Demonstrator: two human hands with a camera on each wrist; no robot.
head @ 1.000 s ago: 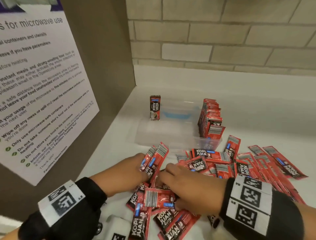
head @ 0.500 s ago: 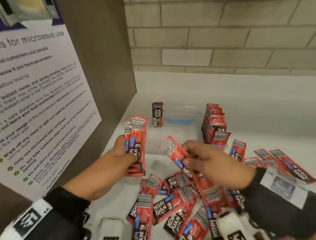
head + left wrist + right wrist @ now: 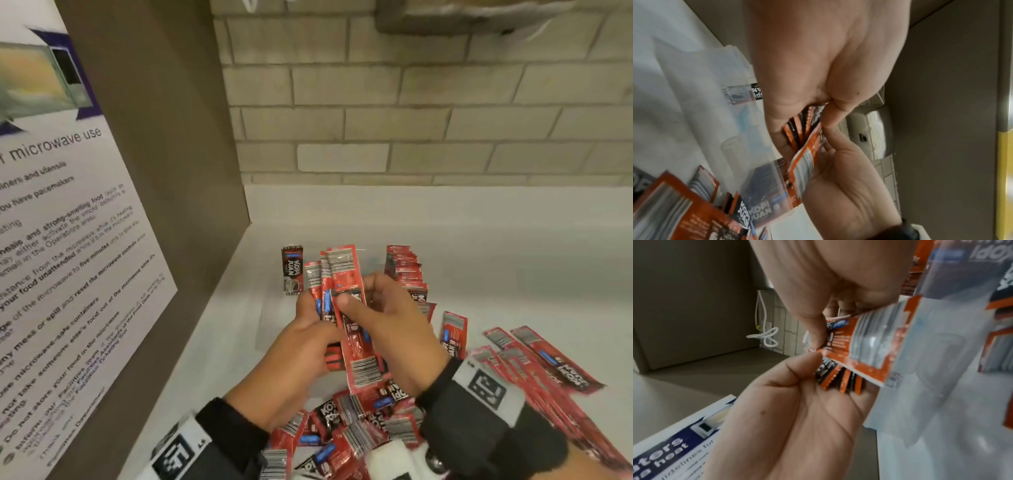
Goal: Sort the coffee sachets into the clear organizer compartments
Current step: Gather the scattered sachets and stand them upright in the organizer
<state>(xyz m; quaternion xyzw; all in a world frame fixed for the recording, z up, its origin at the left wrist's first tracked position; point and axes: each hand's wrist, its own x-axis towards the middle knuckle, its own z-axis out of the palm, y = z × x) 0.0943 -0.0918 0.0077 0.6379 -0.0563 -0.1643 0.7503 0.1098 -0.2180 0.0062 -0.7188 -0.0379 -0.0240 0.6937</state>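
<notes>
Upright | sachets (image 3: 346, 294) (barcodes up) | both hands (image 3: 387, 329) gripping

A wall of pale grey rectangular bricks with light mortar lines (image 3: 394, 113) closes the back of the alcove. Below the wall runs a smooth white countertop (image 3: 496, 246). To the left of the wall stands a flat brown-grey side panel (image 3: 164, 171), and on that panel hangs a white printed microwave-use notice with a purple header (image 3: 61, 257).
</notes>
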